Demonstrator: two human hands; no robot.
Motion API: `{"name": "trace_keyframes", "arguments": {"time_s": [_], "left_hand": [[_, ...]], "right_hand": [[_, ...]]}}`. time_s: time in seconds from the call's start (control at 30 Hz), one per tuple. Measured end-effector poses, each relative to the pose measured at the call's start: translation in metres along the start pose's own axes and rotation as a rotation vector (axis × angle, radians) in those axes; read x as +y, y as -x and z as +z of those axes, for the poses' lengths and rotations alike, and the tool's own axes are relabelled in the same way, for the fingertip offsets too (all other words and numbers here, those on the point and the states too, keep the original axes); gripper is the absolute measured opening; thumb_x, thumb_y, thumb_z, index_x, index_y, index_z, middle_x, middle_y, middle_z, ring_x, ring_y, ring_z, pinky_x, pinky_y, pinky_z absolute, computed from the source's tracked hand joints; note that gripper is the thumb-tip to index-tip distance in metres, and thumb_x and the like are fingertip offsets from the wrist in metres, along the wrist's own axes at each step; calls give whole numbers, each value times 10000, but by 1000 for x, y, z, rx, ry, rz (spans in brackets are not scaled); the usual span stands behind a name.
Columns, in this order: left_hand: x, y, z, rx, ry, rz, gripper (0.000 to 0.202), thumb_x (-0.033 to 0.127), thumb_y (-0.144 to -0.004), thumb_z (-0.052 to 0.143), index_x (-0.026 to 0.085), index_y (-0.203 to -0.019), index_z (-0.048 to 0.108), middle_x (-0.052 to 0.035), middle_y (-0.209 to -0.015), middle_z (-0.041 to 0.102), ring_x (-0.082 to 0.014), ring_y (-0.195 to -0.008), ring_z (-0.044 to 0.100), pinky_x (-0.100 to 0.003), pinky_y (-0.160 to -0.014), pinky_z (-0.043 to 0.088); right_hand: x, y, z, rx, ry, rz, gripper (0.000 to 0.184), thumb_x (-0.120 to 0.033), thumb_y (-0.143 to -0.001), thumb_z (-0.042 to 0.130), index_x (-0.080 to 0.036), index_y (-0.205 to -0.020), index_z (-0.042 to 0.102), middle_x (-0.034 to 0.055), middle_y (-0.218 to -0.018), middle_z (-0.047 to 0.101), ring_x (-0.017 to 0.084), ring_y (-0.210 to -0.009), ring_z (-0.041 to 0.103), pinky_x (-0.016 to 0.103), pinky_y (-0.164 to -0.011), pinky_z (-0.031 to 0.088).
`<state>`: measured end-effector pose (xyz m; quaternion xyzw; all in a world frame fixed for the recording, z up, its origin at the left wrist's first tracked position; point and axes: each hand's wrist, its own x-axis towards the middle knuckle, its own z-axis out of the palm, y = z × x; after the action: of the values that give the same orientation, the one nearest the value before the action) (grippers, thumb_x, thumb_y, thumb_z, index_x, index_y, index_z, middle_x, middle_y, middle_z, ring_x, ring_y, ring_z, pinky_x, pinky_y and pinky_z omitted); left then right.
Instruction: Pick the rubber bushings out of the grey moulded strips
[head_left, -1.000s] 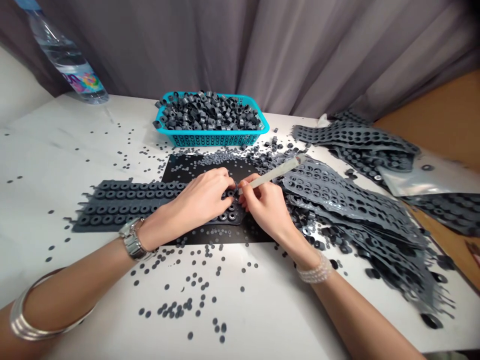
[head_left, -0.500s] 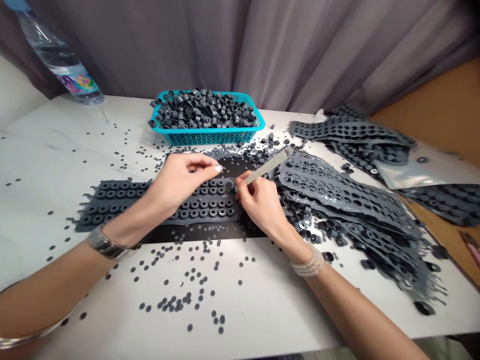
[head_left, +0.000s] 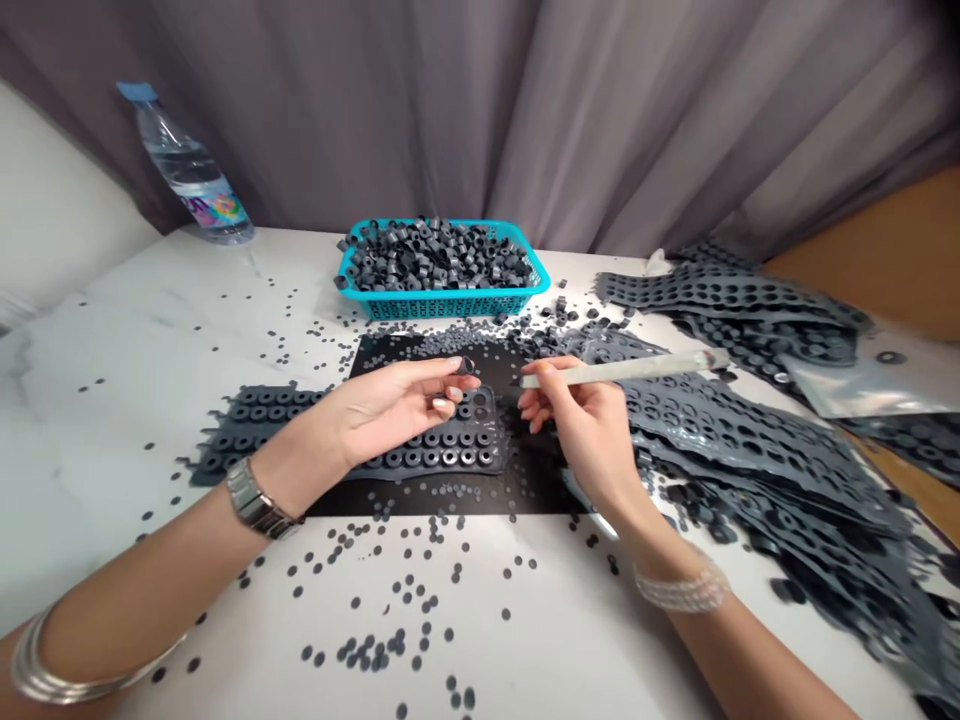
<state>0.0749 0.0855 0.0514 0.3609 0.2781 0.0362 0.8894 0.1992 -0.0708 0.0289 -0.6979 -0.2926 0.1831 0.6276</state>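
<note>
A grey rubber sheet of moulded rings [head_left: 442,450] lies on a black mat [head_left: 525,480] on the white table. My left hand [head_left: 390,405] hovers above the sheet, palm turned up, pinching one small grey ring [head_left: 466,365] between thumb and fingertips. My right hand [head_left: 581,415] is to the right of the sheet, closed on a pale stick-like tool [head_left: 630,369] that points left with its tip near the mat's middle. The two hands are a short gap apart.
A turquoise basket [head_left: 450,300] heaped with loose grey rings stands behind the mat. Emptied rubber sheets pile up at the right [head_left: 750,430]. Small grey discs [head_left: 390,610] litter the table. A water bottle [head_left: 191,180] stands at the back left.
My left hand has lifted off the sheet and turned palm up with a ring pinched. My right hand has drawn back to the right with the tool. The view has tilted up.
</note>
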Motion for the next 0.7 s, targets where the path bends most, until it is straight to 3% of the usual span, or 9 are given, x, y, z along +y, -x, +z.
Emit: {"name": "trace_keyframes", "arguments": {"time_s": [0.2, 0.3, 0.4, 0.47, 0.6, 0.7], "left_hand": [[-2, 3, 2, 28, 47, 26, 150, 144, -901, 550, 106, -826, 674, -115, -877, 702, -139, -800, 656, -222, -686, 549], [9, -2, 0, 31, 1, 144, 112, 91, -856, 575, 107, -800, 671, -115, -936, 692, -145, -881, 653, -245, -829, 545], [43, -23, -2, 86, -200, 510, 102, 51, -772, 617, 133, -808, 665, -82, -969, 677, -142, -924, 646, -272, -926, 511], [74, -43, -2, 250, -464, 797, 115, 89, -754, 615, 154, -840, 655, -71, -967, 679, -152, -928, 652, -313, -938, 508], [125, -87, 2, 378, -665, 942, 216, 73, -674, 615, 164, -857, 686, -69, -925, 709, -182, -941, 638, -375, -993, 445], [141, -109, 1, 367, -848, 920, 189, 85, -635, 623, 179, -762, 726, -58, -866, 743, -217, -948, 643, -400, -1020, 405]], "right_hand": [[1, 0, -1, -11, -17, 19, 330, -462, -888, 564, -146, -841, 644, 9, -644, 620, 108, -523, 572, 213, -467, 464], [1, 0, 0, -32, -29, 41, 342, -482, -889, 554, -152, -847, 633, 6, -628, 618, 106, -514, 561, 212, -474, 453], [0, 0, 2, -36, -48, 75, 353, -498, -883, 552, -154, -854, 624, 7, -619, 617, 107, -505, 548, 213, -472, 441], [-1, 0, 2, -39, -63, 75, 364, -509, -876, 554, -154, -838, 623, 8, -624, 612, 109, -508, 544, 216, -471, 436], [-3, 0, 1, -30, -68, 64, 396, -532, -863, 560, -150, -795, 635, 21, -661, 607, 112, -529, 541, 224, -480, 435], [-3, -2, -1, -20, -53, 48, 423, -539, -866, 548, -142, -764, 650, 38, -700, 612, 109, -525, 534, 229, -472, 428]]}}
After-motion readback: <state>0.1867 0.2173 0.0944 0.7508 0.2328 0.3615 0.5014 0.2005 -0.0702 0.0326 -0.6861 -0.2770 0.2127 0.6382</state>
